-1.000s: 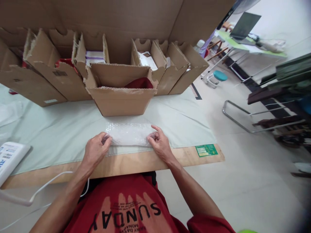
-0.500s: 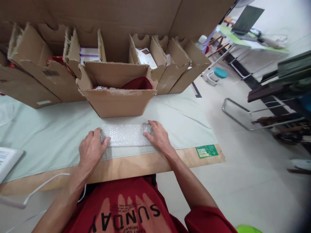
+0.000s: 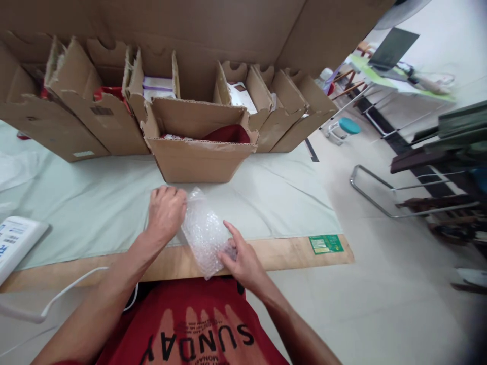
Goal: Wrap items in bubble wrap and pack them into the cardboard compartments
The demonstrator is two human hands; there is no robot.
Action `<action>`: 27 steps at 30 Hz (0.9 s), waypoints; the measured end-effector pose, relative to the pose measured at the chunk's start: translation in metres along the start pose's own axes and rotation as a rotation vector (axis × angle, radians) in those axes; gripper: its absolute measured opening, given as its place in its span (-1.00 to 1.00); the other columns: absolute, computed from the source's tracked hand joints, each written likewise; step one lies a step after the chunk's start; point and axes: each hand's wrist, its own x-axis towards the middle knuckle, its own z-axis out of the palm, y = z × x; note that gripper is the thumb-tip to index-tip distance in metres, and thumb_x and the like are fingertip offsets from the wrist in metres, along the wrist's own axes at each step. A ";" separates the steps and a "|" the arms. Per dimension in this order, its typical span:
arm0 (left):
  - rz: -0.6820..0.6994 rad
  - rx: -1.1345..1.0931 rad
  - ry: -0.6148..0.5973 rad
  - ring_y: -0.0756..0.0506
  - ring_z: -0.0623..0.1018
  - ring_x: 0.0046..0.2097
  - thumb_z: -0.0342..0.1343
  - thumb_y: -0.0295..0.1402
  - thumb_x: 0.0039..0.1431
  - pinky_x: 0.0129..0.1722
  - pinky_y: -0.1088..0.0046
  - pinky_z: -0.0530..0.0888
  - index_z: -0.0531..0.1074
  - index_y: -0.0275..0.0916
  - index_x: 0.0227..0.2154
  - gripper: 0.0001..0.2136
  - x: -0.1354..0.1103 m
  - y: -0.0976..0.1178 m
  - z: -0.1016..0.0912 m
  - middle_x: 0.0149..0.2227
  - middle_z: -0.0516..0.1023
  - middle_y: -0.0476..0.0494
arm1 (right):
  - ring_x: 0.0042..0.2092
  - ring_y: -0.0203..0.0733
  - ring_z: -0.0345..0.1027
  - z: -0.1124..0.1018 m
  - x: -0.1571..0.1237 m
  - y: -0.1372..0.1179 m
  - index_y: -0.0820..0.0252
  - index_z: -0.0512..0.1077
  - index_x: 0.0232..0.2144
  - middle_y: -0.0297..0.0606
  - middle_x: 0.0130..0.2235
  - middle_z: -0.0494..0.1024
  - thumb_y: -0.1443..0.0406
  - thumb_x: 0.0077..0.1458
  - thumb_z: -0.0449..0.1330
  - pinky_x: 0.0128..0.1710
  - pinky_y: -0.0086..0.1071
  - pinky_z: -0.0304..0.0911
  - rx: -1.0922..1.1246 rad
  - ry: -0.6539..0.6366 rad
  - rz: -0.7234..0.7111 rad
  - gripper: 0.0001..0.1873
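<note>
A clear bubble wrap bag (image 3: 205, 230) is held tilted over the front edge of the table. My left hand (image 3: 166, 210) has its fingers closed on the bag's upper left corner. At the lower right side, my right hand (image 3: 239, 256) grips the bag lightly between thumb and fingers, the index finger stretched along it. Whether anything lies inside the bag cannot be made out. Just beyond the hands stands an open cardboard box (image 3: 201, 159) with dark red and white items in it.
A row of cardboard bins (image 3: 95, 111) lines the back of the table. On the left are a white device (image 3: 19, 243) and a white cable (image 3: 72, 284). A green label (image 3: 326, 244) marks the right front edge. A laptop (image 3: 393, 50) stands on a far table.
The bubble wrap bag has gone from lying flat and lengthwise to being turned and tilted towards me. My left hand has moved to its top corner, my right hand lower.
</note>
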 end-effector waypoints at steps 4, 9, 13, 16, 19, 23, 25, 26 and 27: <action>0.093 -0.079 0.004 -0.40 0.50 -0.04 0.01 -0.52 0.21 -0.01 0.00 0.39 0.57 -0.29 -0.21 -0.77 0.020 0.024 0.015 -0.20 0.59 -0.40 | -0.43 -0.23 0.24 0.033 -0.020 -0.002 0.11 0.18 0.40 -0.43 -0.44 0.40 0.30 0.17 0.16 -0.34 -0.37 0.25 0.070 0.099 0.018 -0.25; 0.242 -0.190 0.009 -0.30 0.51 0.04 -0.07 -0.59 0.21 0.09 0.04 0.43 0.45 -0.28 0.10 -0.57 -0.023 0.008 0.007 -0.01 0.58 -0.33 | -0.45 -0.25 0.29 0.030 -0.018 -0.005 0.11 0.56 -0.02 -0.32 -0.37 0.54 0.24 0.19 0.17 -0.42 -0.38 0.28 0.167 0.051 0.063 -0.66; 0.544 -0.460 -0.068 -0.21 0.34 0.34 -0.09 -0.65 0.13 0.29 0.10 0.38 0.33 -0.24 0.23 -0.42 -0.093 -0.015 -0.001 0.22 0.48 -0.26 | -0.56 -0.36 0.25 0.020 -0.014 -0.001 0.14 0.54 -0.07 -0.40 -0.42 0.48 0.17 0.18 0.20 -0.53 -0.44 0.24 0.369 -0.039 0.177 -0.69; 0.570 -0.427 -0.052 -0.31 0.28 0.39 0.05 -0.53 0.17 0.33 -0.05 0.34 0.30 -0.25 0.26 -0.44 -0.126 -0.013 0.009 0.32 0.37 -0.35 | -0.59 -0.39 0.22 0.020 -0.011 0.001 0.16 0.50 -0.10 -0.46 -0.49 0.41 0.09 0.15 0.24 -0.58 -0.50 0.19 0.561 -0.077 0.250 -0.65; 0.554 -0.429 0.079 -0.32 0.46 0.25 0.12 -0.46 0.23 0.24 -0.05 0.43 0.43 -0.22 0.12 -0.61 -0.133 -0.002 0.027 0.14 0.54 -0.34 | -0.49 -0.32 0.36 0.019 -0.010 0.002 0.17 0.47 -0.11 -0.38 -0.44 0.48 0.00 0.10 0.28 -0.55 -0.50 0.24 0.716 -0.100 0.275 -0.56; 0.417 -0.579 0.178 -0.19 0.60 0.04 0.04 -0.53 0.30 0.07 0.16 0.51 0.51 -0.20 -0.08 -0.77 -0.124 0.007 0.037 -0.13 0.66 -0.20 | -0.41 -0.28 0.41 0.004 -0.014 0.004 0.14 0.37 0.14 -0.29 -0.31 0.56 0.03 0.08 0.32 -0.45 -0.43 0.34 0.627 -0.175 0.207 -0.37; 0.318 -0.657 0.157 -0.15 0.63 -0.05 0.04 -0.49 0.33 -0.01 0.23 0.53 0.52 -0.20 -0.15 -0.82 -0.119 0.007 0.035 -0.18 0.68 -0.17 | -0.30 -0.23 0.43 -0.006 -0.014 0.006 0.09 0.32 0.23 -0.22 -0.16 0.57 0.13 0.04 0.36 -0.32 -0.35 0.40 0.423 -0.073 0.089 -0.28; 0.256 -0.685 0.134 -0.14 0.63 -0.10 0.05 -0.45 0.34 -0.06 0.26 0.53 0.53 -0.20 -0.17 -0.84 -0.116 0.007 0.033 -0.20 0.68 -0.17 | -0.21 -0.18 0.45 -0.009 -0.012 0.008 0.08 0.32 0.25 -0.16 -0.07 0.55 0.18 0.02 0.37 -0.23 -0.29 0.42 0.303 0.002 0.015 -0.26; 0.187 -0.704 0.106 -0.13 0.63 -0.14 0.05 -0.41 0.34 -0.09 0.29 0.53 0.54 -0.20 -0.19 -0.85 -0.114 0.007 0.032 -0.22 0.67 -0.16 | -0.12 -0.13 0.45 -0.011 -0.008 0.009 0.06 0.33 0.25 -0.11 0.03 0.52 0.21 0.00 0.38 -0.15 -0.24 0.43 0.189 0.067 -0.059 -0.25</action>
